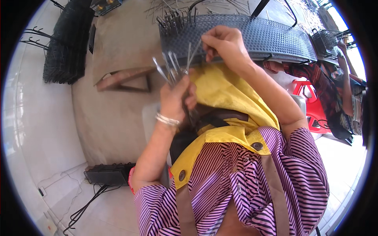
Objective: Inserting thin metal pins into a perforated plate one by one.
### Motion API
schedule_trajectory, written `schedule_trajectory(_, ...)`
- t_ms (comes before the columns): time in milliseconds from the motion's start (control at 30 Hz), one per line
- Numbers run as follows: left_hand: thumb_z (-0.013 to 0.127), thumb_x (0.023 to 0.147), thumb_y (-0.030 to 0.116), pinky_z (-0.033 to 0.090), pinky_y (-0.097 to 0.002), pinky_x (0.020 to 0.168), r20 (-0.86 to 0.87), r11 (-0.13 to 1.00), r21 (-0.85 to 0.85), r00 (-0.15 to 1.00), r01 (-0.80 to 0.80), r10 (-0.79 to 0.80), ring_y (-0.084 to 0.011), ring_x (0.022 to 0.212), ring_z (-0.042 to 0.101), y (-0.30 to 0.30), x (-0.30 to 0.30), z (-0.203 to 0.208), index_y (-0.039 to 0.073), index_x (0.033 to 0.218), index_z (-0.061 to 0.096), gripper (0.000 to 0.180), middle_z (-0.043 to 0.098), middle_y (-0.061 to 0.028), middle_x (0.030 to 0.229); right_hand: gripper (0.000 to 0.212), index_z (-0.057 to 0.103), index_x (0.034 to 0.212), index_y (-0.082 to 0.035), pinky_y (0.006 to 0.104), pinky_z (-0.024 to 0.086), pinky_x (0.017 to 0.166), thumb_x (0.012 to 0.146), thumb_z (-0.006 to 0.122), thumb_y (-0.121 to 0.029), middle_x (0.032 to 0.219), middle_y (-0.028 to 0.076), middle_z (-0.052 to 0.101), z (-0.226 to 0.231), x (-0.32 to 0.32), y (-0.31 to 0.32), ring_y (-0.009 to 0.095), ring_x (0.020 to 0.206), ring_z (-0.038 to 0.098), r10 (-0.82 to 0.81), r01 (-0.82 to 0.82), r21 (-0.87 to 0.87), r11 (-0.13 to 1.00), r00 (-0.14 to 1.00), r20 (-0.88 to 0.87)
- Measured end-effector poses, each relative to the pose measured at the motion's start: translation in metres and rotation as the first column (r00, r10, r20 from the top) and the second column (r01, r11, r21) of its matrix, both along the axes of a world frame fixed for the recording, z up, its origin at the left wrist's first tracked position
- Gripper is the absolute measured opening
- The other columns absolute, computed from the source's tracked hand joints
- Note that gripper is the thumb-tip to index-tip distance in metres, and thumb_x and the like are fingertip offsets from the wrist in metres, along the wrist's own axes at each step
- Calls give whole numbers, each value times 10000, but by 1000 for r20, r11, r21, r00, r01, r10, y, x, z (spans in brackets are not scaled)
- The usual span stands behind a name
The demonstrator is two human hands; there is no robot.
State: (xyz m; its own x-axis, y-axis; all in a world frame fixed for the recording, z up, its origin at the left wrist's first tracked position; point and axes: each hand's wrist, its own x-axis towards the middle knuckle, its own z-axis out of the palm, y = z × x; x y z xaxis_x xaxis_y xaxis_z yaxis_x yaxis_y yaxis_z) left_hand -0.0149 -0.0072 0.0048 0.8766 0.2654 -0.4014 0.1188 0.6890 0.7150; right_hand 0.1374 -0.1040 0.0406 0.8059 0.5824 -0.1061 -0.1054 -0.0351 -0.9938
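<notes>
My left hand (176,97), with a pale bangle at its wrist, is closed around a bundle of thin metal rods (168,65). Their shiny ends fan out above the fist, blurred by motion, and dark lengths hang below it. To the upper right, my right hand (226,44) has its fingers pinched together. A thin pale strip (194,54) runs from the bundle up to those fingertips and seems to be gripped there; the exact contact is blurred. Both hands are over a yellow apron (224,88), in front of a dark perforated bench (236,35).
Several dark hooked pieces (175,23) stand on the bench's left end. Loose thin rods lie scattered beyond it. Stacked black wire racks (65,43) are at the far left, and a rusty metal frame (126,76) stands nearer. At right, another person (327,82) sits near a red stool (311,102).
</notes>
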Motion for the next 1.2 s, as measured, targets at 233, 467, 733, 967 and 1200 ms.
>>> schedule_trajectory(233, 538, 826, 187, 280, -230, 366, 5, 999, -42, 1000, -5, 5, -105, 409, 376, 2, 1, -4, 24, 1048, 484, 280, 460, -46, 621, 134, 557, 756, 71, 244, 463, 464, 759, 541, -63, 638, 131, 573, -4, 15, 2, 180, 486, 559, -108, 116, 154, 981, 992, -57)
schedule_trajectory(467, 549, 823, 199, 280, -238, 370, -29, 994, -104, 999, -39, 36, -107, 414, 373, 4, 1, -8, 37, 1016, 486, 260, 449, -40, 621, 138, 545, 750, 103, 305, 530, 517, 772, 538, -33, 676, 133, 575, -9, 52, 13, 194, 543, 580, -256, 225, 289, 930, 964, 71)
schedule_trajectory(733, 557, 818, 206, 277, -233, 371, -29, 989, -140, 998, -53, 49, -105, 411, 367, 5, -1, -9, 44, 1013, 487, 263, 446, -38, 617, 38, 550, 784, 16, 245, 461, 474, 748, 546, 3, 606, 67, 570, -17, 63, 38, 135, 521, 571, -328, 245, 263, 933, 880, 343)
schedule_trajectory(967, 558, 816, 207, 279, -227, 376, -20, 987, -156, 999, -43, 40, -97, 420, 365, 5, -2, -9, 46, 1007, 492, 258, 447, -32, 625, 58, 551, 805, 4, 214, 447, 503, 749, 566, 6, 624, 35, 574, -22, 67, 46, 81, 558, 559, -395, 230, 330, 916, 672, 627)
schedule_trajectory(1200, 553, 817, 204, 277, -223, 377, -42, 989, -143, 998, -45, 40, -94, 422, 360, 4, -2, -7, 42, 1005, 494, 254, 444, -29, 625, 85, 546, 795, -18, 258, 439, 507, 721, 586, -4, 628, 112, 573, -11, 60, 45, 177, 546, 576, -350, 197, 292, 936, 424, 836)
